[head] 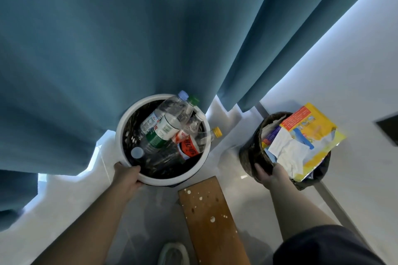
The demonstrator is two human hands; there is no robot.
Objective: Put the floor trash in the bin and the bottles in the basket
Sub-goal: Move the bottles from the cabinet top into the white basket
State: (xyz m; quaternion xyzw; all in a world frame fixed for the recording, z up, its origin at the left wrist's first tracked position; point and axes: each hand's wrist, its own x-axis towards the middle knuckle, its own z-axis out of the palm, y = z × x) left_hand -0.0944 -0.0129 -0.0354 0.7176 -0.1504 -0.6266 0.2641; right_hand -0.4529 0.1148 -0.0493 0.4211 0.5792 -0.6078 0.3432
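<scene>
A round basket with a white rim (pixel 120 127) stands by the curtain and holds several plastic bottles (pixel 165 129); one with a yellow cap (pixel 216 132) pokes over its right edge. My left hand (pixel 127 175) grips the basket's near rim, thumb inside. To the right, a small bin with a dark bag liner (pixel 249 153) is stuffed with a yellow wrapper (pixel 308 122) and white crumpled paper (pixel 286 150). My right hand (pixel 268 173) grips the bin's near rim.
A teal curtain (pixel 129 38) hangs behind both containers. A brown wooden board (pixel 211 221) speckled with white paint lies on the pale floor between my arms. A white shoe (pixel 173 254) shows at the bottom edge. A white wall (pixel 355 71) rises on the right.
</scene>
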